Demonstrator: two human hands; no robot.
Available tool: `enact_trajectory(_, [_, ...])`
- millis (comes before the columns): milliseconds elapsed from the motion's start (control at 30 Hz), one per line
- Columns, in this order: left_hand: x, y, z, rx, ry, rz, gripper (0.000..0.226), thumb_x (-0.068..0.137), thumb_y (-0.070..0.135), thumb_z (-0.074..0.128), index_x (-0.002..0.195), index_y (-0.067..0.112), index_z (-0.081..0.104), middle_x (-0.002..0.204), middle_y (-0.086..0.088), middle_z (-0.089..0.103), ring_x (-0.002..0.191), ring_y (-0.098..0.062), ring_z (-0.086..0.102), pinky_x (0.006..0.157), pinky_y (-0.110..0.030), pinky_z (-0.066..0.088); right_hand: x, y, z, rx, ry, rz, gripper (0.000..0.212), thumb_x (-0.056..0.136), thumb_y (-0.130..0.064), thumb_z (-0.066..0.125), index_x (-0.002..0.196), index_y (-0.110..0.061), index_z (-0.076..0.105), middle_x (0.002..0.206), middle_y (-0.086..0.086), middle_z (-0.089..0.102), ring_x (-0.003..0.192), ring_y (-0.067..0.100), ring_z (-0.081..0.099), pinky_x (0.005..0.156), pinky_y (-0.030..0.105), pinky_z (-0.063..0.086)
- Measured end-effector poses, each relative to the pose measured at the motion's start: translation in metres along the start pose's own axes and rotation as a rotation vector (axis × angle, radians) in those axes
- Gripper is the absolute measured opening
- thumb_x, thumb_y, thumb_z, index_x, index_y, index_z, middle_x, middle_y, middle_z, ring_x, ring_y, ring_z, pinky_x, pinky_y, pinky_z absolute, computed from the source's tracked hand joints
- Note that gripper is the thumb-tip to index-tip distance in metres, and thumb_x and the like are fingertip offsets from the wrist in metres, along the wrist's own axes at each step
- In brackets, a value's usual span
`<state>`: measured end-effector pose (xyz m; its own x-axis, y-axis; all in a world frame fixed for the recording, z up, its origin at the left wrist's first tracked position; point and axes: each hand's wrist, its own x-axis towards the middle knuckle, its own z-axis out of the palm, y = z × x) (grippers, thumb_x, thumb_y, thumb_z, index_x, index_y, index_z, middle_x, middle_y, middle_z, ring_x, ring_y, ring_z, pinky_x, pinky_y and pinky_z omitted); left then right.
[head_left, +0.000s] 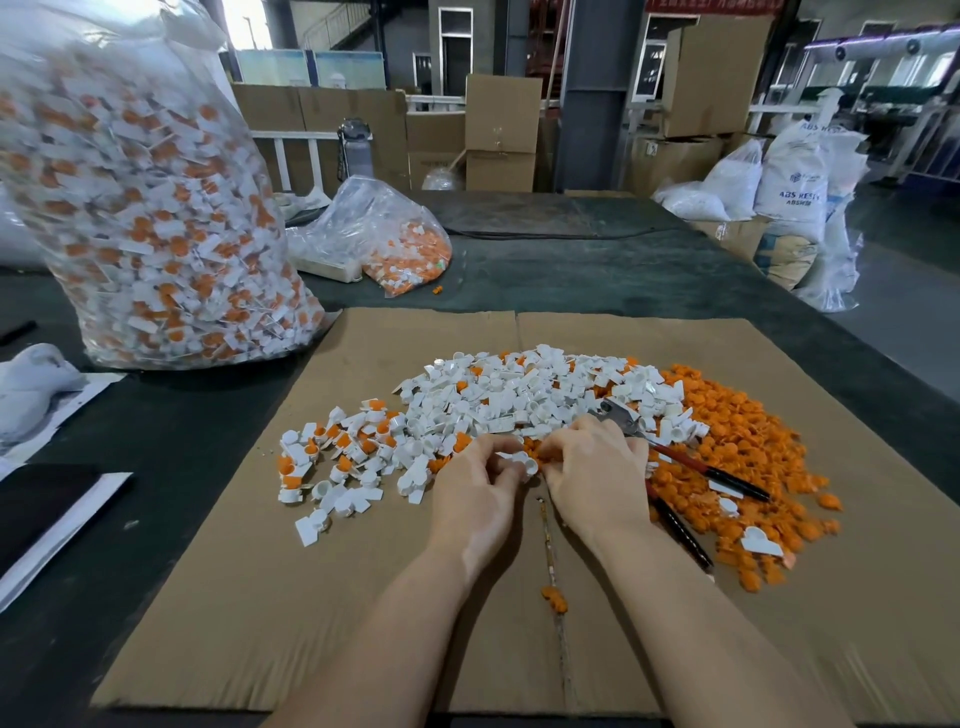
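Left hand (475, 486) and right hand (592, 470) at frame centre, fingers pinching one white plastic cap (519, 462), pliers (670, 462) just right, cardboard sheet (260, 597) beneath

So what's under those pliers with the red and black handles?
The pliers lie on the heaps: small white plastic pieces under the metal head, small orange plastic pieces under the handles. The right hand covers their middle, and the pieces hide the brown cardboard sheet beneath.
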<state>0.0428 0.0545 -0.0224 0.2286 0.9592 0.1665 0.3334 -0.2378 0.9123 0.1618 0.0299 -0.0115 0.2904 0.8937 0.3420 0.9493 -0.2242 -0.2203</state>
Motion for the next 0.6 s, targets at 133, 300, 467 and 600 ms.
enact_trajectory(133, [0.0008,-0.0001,0.0007,0.022,0.002,0.003,0.018,0.09,0.013,0.06,0.106,0.021,0.063,0.074,0.007,0.063,0.072,0.0,0.057,0.061,-0.001,0.036,-0.0035,0.002,0.0024,-0.015,0.01,-0.032,0.016,0.092,-0.032,0.053,0.103,-0.031,0.065,0.108,-0.007,0.052,0.105,0.014,0.042,0.088,0.035,0.024])
enact_trajectory(300, [0.0014,0.0001,0.0001,0.051,0.002,0.011,0.02,0.091,0.015,0.06,0.109,0.021,0.063,0.076,0.007,0.062,0.072,0.0,0.055,0.06,0.0,0.036,-0.0036,0.0019,0.0026,0.011,-0.013,-0.055,0.022,0.094,-0.031,0.051,0.111,-0.038,0.062,0.11,-0.007,0.049,0.107,0.016,0.04,0.084,0.035,0.022])
enact_trajectory(467, [0.0012,0.0011,-0.0004,0.07,0.002,0.013,0.02,0.091,0.017,0.059,0.111,0.021,0.063,0.076,0.01,0.06,0.074,-0.001,0.055,0.061,-0.001,0.037,-0.0028,0.0025,0.0017,-0.007,-0.034,-0.058,0.015,0.093,-0.031,0.052,0.105,-0.032,0.061,0.112,-0.006,0.048,0.108,0.016,0.039,0.088,0.036,0.024])
enact_trajectory(600, [0.0011,0.0004,-0.0003,0.06,-0.002,0.011,0.02,0.091,0.016,0.059,0.11,0.022,0.062,0.077,0.008,0.061,0.075,-0.002,0.055,0.061,-0.001,0.037,-0.0043,0.0047,0.0017,-0.03,-0.006,-0.069,0.013,0.095,-0.033,0.047,0.102,-0.028,0.058,0.109,-0.007,0.05,0.105,0.014,0.04,0.09,0.034,0.024])
